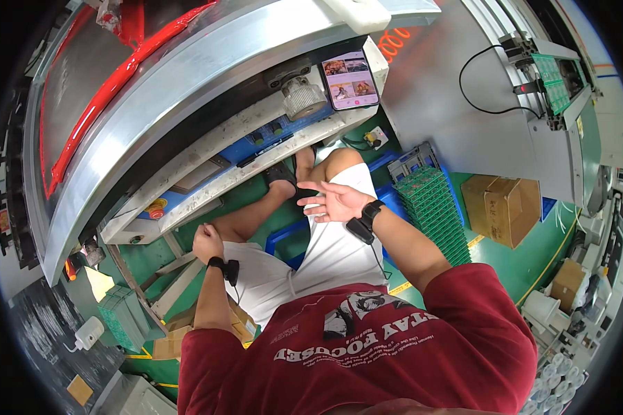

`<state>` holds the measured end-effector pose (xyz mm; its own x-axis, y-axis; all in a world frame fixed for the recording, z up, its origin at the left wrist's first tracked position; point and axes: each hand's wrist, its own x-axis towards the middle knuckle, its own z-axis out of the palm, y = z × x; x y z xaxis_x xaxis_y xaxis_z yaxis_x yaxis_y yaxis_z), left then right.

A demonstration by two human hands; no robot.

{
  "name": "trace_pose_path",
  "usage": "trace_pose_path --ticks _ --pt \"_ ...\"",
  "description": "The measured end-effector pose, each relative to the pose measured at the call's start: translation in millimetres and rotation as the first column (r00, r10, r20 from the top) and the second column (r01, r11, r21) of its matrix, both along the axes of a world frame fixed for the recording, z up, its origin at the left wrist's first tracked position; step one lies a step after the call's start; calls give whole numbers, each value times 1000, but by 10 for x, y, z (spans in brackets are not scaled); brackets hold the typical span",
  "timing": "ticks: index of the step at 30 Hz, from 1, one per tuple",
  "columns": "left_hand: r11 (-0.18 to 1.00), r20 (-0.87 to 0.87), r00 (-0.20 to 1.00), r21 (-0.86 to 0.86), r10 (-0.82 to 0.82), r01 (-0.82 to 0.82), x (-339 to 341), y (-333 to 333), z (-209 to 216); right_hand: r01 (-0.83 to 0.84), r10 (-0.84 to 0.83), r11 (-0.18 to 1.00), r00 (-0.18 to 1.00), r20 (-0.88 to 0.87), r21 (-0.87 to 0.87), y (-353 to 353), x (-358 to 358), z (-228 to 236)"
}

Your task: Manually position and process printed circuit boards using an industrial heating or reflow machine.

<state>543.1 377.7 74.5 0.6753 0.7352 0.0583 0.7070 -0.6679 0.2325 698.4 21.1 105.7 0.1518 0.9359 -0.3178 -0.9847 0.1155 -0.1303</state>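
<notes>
My left hand [208, 243] is curled into a loose fist over my left knee, and nothing sticks out of it. Palm up above my right thigh, my right hand [336, 202] has its fingers spread and holds nothing. A dark band with a small black device sits on each wrist, the left device [231, 271] and the right device [358, 231] both trailing a thin cable. My white shorts [339, 252] lie beneath the hands. Beyond the right hand, a phone [351, 79] with pictures on its screen leans on the machine beside a ridged metal knob [303, 98].
A metal-framed machine [152, 104] with red edging spans the front left, above a white ledge [187, 200] near my knees. At right stand a stack of green racks [432, 211] and a cardboard box [502, 207]. Another grey machine [450, 104] is at far right.
</notes>
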Motion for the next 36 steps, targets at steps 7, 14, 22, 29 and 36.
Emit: trace_pose_path --ticks 7,14,22,29,36 --pt "1000 -24 1000 6 -1 2 13 -14 1 4 -4 1000 1000 -17 22 -12 -3 -20" --pt "1000 -45 999 20 1 0 18 -18 26 6 -6 1000 1000 18 17 0 -3 22" --pt "1000 -85 996 -28 5 -8 49 -69 103 5 -5 1000 1000 6 21 -16 -7 27" --pt "999 -27 999 35 -19 20 -6 12 -14 -6 6 1000 1000 3 12 3 -13 -22" --pt "1000 -36 999 7 2 -2 6 27 -31 3 -2 999 1000 -21 37 8 -6 -74"
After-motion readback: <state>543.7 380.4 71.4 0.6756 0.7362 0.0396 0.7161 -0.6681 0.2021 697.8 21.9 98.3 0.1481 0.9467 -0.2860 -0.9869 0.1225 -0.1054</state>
